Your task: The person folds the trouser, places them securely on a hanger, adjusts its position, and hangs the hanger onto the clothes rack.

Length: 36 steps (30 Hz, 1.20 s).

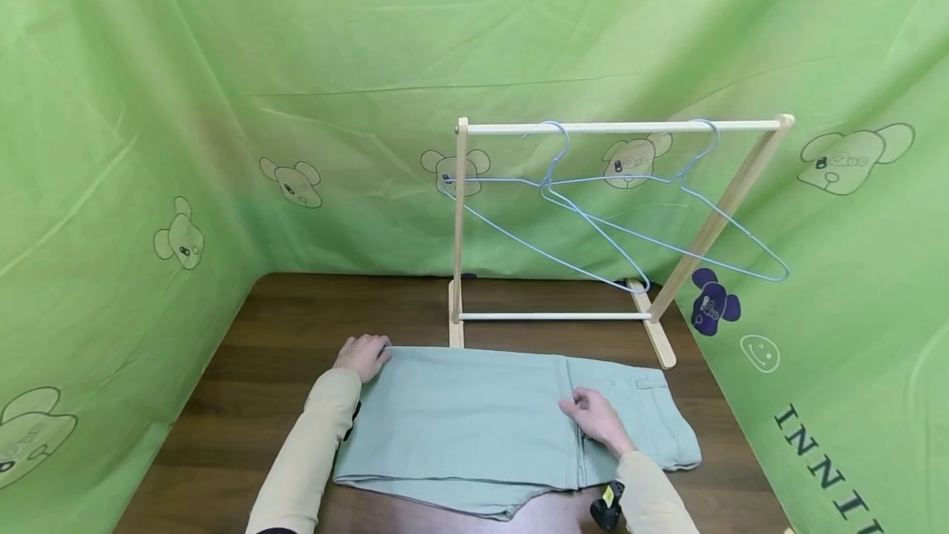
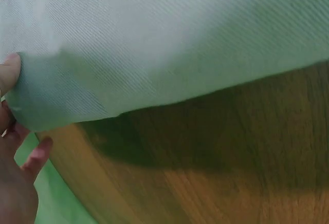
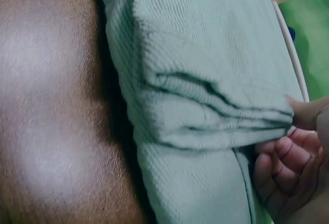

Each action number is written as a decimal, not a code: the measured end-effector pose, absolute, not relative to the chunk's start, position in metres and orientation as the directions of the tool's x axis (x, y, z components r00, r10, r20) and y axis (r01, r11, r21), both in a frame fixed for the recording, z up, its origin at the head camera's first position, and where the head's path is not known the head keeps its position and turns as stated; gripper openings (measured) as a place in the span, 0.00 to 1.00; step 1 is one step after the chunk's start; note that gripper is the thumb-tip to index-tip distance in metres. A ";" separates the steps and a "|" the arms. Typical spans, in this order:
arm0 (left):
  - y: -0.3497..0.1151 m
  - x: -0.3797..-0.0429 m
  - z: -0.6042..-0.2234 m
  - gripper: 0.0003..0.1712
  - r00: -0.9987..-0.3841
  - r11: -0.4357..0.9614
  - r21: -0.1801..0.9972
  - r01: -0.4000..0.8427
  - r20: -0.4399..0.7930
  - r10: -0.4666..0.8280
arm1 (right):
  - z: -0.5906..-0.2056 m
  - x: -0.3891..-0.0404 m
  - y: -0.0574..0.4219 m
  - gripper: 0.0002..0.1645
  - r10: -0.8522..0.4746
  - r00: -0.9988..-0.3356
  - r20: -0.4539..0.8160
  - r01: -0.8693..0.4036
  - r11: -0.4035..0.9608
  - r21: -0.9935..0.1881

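Pale green trousers (image 1: 467, 419) lie folded on the wooden table, legs doubled back toward the waistband at the right. At the far left corner of the fold is my left hand (image 1: 363, 358); in the left wrist view its thumb is over the cloth and its fingers lie beneath the edge. My right hand (image 1: 596, 417) pinches the layered hem ends (image 3: 221, 116) between thumb and curled fingers, over the upper part of the trousers. The right wrist view shows the hem layers stacked and slightly parted.
Behind the trousers stands a wooden rack (image 1: 623, 128) with two blue wire hangers on its top bar. One rack foot (image 1: 455, 328) comes close to the cloth's far edge. Green printed fabric (image 1: 356, 64) encloses the brown table (image 1: 245, 386) at the back and sides.
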<state>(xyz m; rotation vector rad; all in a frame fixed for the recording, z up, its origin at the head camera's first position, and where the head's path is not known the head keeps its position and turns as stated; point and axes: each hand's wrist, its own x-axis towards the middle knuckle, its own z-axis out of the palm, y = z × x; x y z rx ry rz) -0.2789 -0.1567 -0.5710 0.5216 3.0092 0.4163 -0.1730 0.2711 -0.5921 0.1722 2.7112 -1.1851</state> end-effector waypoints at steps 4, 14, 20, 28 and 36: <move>-0.155 -0.279 -0.571 0.12 -0.953 0.930 0.233 0.283 -0.037 0.300 | -0.595 -0.172 0.276 0.14 -0.017 -0.978 -0.210 0.162 0.575 -0.802; -0.149 -0.279 -0.567 0.16 -0.955 0.936 0.225 0.273 -0.051 0.291 | -0.601 -0.169 0.288 0.17 -0.006 -0.968 -0.250 0.233 0.342 -0.910; -0.145 -0.282 -0.567 0.14 -0.954 0.931 0.241 0.273 -0.056 0.294 | -0.607 -0.168 0.294 0.21 0.082 -0.957 -0.279 0.291 0.300 -0.908; -0.141 -0.284 -0.565 0.13 -0.953 0.914 0.311 0.260 -0.069 0.294 | -0.607 -0.166 0.299 0.30 0.093 -0.951 -0.294 0.308 0.225 -0.924; -0.139 -0.286 -0.563 0.20 -0.958 0.915 0.322 0.242 -0.069 0.278 | -0.605 -0.164 0.302 0.32 0.138 -0.943 -0.301 0.321 0.150 -0.935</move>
